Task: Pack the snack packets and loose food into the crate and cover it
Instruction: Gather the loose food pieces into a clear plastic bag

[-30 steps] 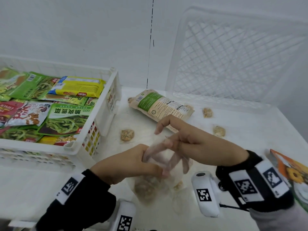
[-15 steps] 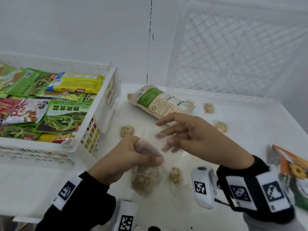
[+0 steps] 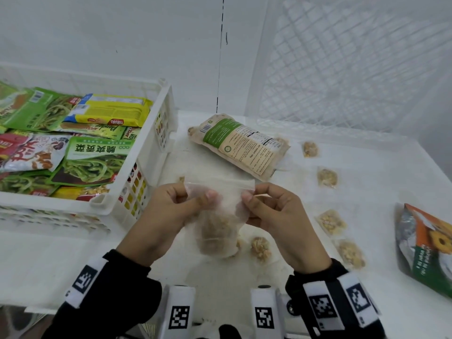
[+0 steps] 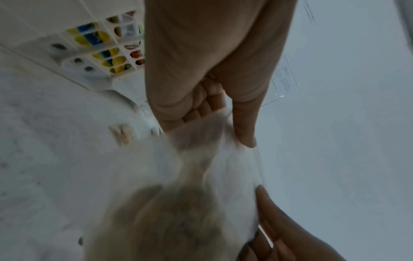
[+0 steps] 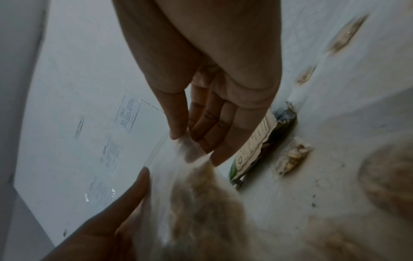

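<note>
I hold a clear plastic bag with several brown snack clusters inside, upright over the table in front of me. My left hand pinches its top edge on the left, thumb on the front. My right hand pinches the top edge on the right. In the left wrist view the bag hangs blurred under my left hand; in the right wrist view my right hand pinches the bag. The white crate at the left holds several snack packets. Loose wrapped clusters lie on the table.
A green-and-beige packet lies behind the bag. An orange-and-green packet sits at the right edge. A second white lattice crate stands tilted against the wall at the back right. One cluster lies just right of the bag.
My right hand came back to the bag and now pinches its top edge. My left hand shifted from gripping the bag's neck to pinching the top, and the mouth is stretched flat between both hands.
</note>
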{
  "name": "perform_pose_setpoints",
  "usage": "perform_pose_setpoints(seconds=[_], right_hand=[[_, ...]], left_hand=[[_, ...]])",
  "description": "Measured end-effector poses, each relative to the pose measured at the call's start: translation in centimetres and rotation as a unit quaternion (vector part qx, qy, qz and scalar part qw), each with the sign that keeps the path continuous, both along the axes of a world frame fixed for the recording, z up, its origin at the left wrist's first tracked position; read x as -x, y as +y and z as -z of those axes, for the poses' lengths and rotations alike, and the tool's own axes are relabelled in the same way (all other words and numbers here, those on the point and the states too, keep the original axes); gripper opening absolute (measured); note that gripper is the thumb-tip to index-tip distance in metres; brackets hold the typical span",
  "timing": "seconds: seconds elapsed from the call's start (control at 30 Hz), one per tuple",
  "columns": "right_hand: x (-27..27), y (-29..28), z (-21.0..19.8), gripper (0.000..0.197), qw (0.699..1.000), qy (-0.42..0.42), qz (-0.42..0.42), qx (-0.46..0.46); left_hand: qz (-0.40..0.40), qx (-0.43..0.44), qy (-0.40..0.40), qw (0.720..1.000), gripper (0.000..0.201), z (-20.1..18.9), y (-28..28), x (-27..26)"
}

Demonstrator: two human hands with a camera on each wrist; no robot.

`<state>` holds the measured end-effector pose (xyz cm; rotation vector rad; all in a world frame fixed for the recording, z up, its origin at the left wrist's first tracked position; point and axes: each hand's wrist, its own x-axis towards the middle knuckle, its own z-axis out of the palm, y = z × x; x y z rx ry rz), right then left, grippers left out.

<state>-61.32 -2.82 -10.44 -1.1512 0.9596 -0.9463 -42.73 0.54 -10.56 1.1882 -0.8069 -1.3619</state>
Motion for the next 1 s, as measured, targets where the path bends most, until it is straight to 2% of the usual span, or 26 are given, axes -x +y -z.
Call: perform_pose_setpoints(seconds=[0.17, 0.47, 0.77, 0.93, 1.0], right_hand=[[0.0, -0.2, -0.1, 0.001, 0.999, 0.022, 0.029, 0.013], [-0.1, -0.3, -0.1, 0.004, 0.994, 0.065, 0.057, 0.073], [0.3, -0.7, 0.5, 0.005, 0.993, 0.030, 0.093, 0.068], [0.0, -0.6, 0.4, 0.005, 0.998, 0.022, 0.042, 0.041], [-0.3, -0.4, 0.5, 0.005, 0.998, 0.014, 0.033, 0.051]], left_hand=[[-0.035, -0.002, -0.004, 0.999, 0.027, 0.1, 0.0, -0.8], [-0.010, -0.018, 0.041, 0.999, 0.029, -0.2, -0.2, -1.3], [-0.069, 0.004, 0.048, 0.996, 0.016, 0.0, -0.5, -1.3], [-0.074, 0.019, 0.020, 0.997, 0.005, -0.1, -0.4, -1.0], [-0.071, 0.020, 0.005, 0.997, 0.008, -0.1, -0.4, -0.8]])
